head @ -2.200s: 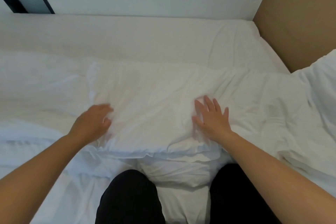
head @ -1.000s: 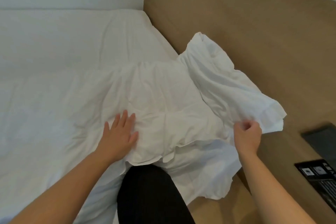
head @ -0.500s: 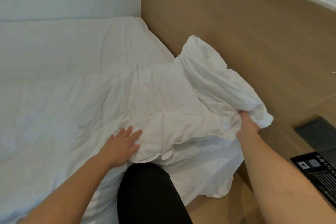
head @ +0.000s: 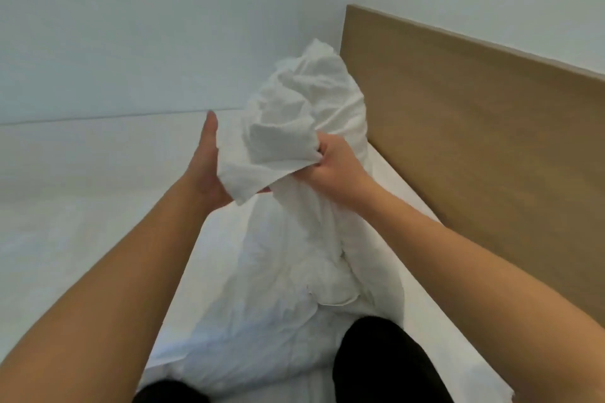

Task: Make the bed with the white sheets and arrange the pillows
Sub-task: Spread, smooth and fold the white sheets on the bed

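Head view: wooden headboard [head: 474, 157] just beside bunched sheet [head: 294, 239]

The person's left hand [head: 209, 170] and right hand [head: 330, 167] are bare, as are both forearms up to the picture's edge. The legs wear plain black trousers [head: 383, 363] of matte cloth, and more of the right knee shows than the left.

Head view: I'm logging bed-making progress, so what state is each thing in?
white sheet: bunched, upper end held up, lower part crumpled on the bed.
right hand: grips the sheet's bunched end.
left hand: thumb straight, palm against the sheet's hanging corner.
mattress: covered in white, smooth on the left.
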